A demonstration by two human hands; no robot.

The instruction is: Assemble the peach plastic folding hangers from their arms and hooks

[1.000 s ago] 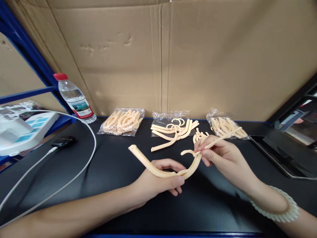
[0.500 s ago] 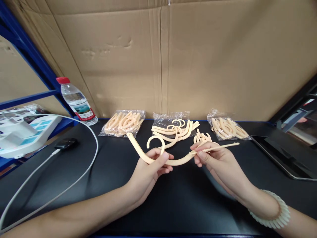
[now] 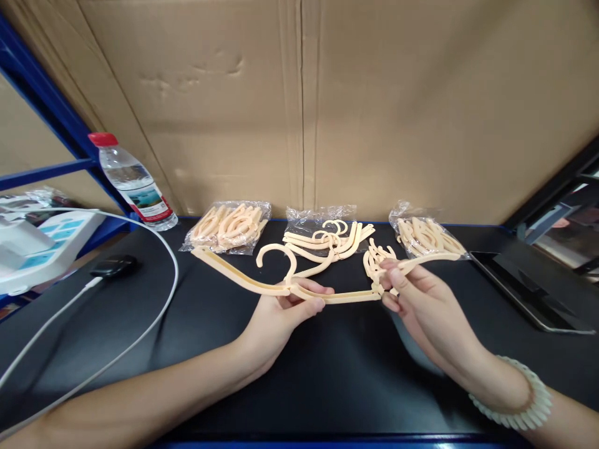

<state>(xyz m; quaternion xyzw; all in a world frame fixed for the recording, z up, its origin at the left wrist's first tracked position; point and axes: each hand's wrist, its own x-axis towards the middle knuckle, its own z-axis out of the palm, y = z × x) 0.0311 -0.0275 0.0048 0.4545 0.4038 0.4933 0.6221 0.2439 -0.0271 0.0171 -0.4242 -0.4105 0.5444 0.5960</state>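
Water bottle (image 3: pixel 133 184), cable (image 3: pixel 174 274) far left, out of way. Left hand (image 3: pixel 276 315) closed, pinching hanger (image 3: pixel 350 297) under hook, likely steadying it level above surface (image 3: pixel 210 355). Right hand (image 3: pixel 416 299) closed on hanger's right joint. Parts bags (image 3: pixel 228 226) behind, within reach.

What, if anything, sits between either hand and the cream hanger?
Nothing visible does. The left hand pinches the cream hanger at its middle, under the hook, and the right hand grips its right-hand joint. The loose hangers lie farther back on the black table.
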